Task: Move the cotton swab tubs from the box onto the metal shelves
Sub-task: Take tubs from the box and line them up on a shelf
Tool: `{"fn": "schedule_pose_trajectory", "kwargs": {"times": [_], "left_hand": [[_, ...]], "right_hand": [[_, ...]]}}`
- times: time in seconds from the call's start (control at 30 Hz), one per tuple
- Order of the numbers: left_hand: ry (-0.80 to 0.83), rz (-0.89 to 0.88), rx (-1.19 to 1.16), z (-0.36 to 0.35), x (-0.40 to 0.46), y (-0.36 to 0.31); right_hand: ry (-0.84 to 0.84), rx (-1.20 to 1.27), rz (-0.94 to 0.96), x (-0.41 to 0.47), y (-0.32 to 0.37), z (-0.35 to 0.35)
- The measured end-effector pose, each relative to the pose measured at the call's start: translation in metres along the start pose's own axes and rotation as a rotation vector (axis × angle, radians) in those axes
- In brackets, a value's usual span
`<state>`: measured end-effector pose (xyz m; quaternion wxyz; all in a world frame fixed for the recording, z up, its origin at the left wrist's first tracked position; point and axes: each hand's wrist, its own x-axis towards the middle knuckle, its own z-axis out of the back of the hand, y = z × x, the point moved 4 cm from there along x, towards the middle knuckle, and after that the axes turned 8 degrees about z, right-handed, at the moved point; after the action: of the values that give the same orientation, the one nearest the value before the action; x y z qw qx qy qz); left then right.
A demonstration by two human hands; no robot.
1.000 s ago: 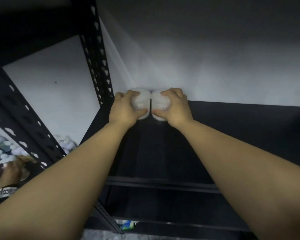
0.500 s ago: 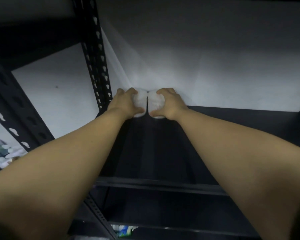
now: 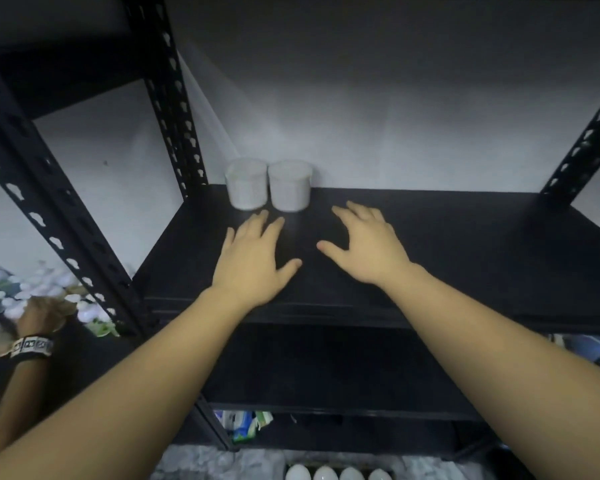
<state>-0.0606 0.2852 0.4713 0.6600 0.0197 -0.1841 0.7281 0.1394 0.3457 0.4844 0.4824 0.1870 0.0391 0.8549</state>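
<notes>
Two white cotton swab tubs stand upright and side by side at the back left of a black metal shelf, against the white wall: the left tub and the right tub. My left hand hovers palm down over the shelf just in front of the tubs, fingers spread, holding nothing. My right hand is beside it to the right, also spread and empty. At the bottom edge, several white tub lids show in a row.
Black perforated uprights frame the shelf, one at the back left, one at the front left, one at the right. Another person's hand with a wristband reaches among packaged goods at the left. A lower shelf lies below.
Both hands have let go of the tubs and drawn back toward me with fingers spread. The two tubs now stand alone at the back of the shelf.
</notes>
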Motion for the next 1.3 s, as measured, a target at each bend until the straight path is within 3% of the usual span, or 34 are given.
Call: {"fn": "schedule_pose_trajectory", "kwargs": {"times": [0.23, 0.57, 0.97, 1.3], "left_hand": [[0.085, -0.021, -0.035, -0.013, -0.098, -0.033], [0.108, 0.043, -0.094, -0.049, -0.199, -0.055], [0.459, 0.098, -0.099, -0.171, -0.285, -0.044], [0.738, -0.014, -0.116, -0.351, -0.347, -0.040]], "right_hand": [[-0.036, 0.077, -0.038, -0.107, 0.002, 0.002], [-0.116, 0.214, 0.141, -0.232, -0.003, -0.029], [0.147, 0.263, -0.129, -0.349, -0.061, -0.142], [0.311, 0.269, -0.411, -0.443, -0.123, -0.289]]}}
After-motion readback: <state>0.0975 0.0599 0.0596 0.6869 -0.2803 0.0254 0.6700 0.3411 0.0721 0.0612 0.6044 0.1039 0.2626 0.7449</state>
